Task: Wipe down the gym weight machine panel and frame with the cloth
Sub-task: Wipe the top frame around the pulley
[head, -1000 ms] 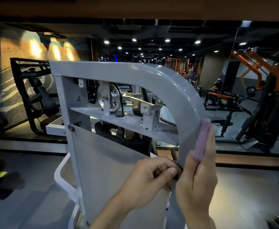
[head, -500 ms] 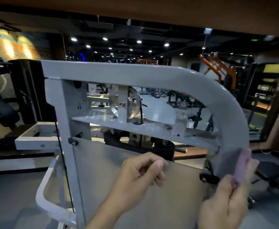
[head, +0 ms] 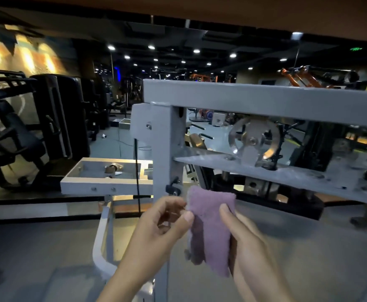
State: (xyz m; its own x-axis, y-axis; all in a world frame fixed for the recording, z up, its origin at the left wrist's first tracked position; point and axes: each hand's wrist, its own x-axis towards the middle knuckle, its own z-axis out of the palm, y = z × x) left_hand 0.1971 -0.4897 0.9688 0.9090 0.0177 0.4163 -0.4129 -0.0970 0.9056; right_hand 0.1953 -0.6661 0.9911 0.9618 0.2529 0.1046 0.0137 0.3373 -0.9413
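Observation:
A folded purple cloth (head: 208,227) hangs upright between both hands, in front of the grey weight machine frame (head: 243,97). My right hand (head: 250,245) holds the cloth from behind, thumb over its front face. My left hand (head: 163,227) pinches the cloth's left edge with thumb and curled fingers. The frame's left upright post (head: 164,147) stands just above my left hand. A grey shelf plate (head: 287,173) with a silver pulley (head: 253,140) runs to the right behind the cloth. The panel below is hidden by my hands.
A white bracket arm (head: 106,182) and a white curved tube (head: 101,243) jut out left of the post, with a black cable (head: 137,177) beside them. Black machines (head: 26,131) stand at the left, orange ones (head: 300,76) far back right.
The view has swung to the frame's left post. My right hand brought the cloth off the curved right corner to the middle. My left hand left the panel's top edge and took the cloth's edge.

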